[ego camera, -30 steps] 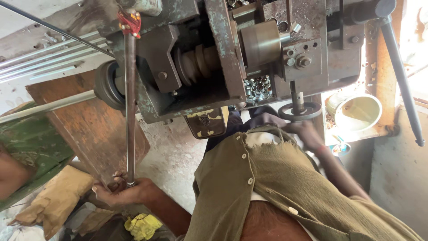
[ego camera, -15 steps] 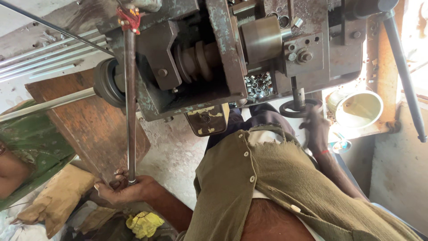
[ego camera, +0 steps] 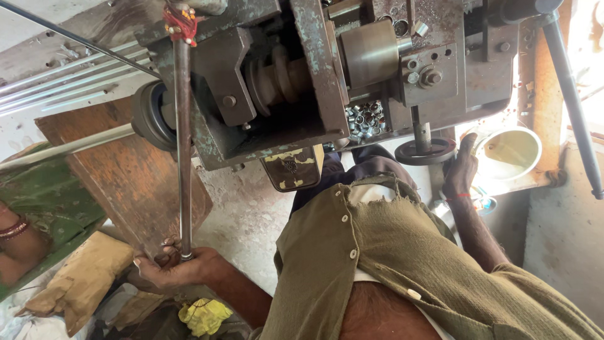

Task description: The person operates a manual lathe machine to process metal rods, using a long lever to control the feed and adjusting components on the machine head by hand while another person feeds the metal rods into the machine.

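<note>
Gripping the lower end of a long steel lever rod [ego camera: 183, 151], the left hand [ego camera: 168, 267] has its grip closed around the bar, fingers curled about the tip. Just below that grip lies a crumpled yellow cloth [ego camera: 202, 315], and off to its outer side rests a tan sack [ego camera: 82, 280]. Up from the grip the rod runs nearly straight to a red binding [ego camera: 180, 19] where it joins the machine [ego camera: 296, 82], a worn grey-green metal body. Beside the rod, further from the wearer, stands a brown wooden board [ego camera: 126, 176].

Across the olive shirt [ego camera: 402, 252], the right hand [ego camera: 461, 170] rests against a small black handwheel [ego camera: 426, 151] on a short shaft under the machine; its grip looks loosely open, fingertips touching the wheel's rim, though whether it clasps the rim cannot be told. Just beyond that hand sits a pale round bowl [ego camera: 508, 151]. Above the handwheel a heap of small shiny metal rings [ego camera: 365, 119] lies in a recess of the machine, and a dark slanted lever [ego camera: 569, 101] hangs on the far side of the right hand.
</note>
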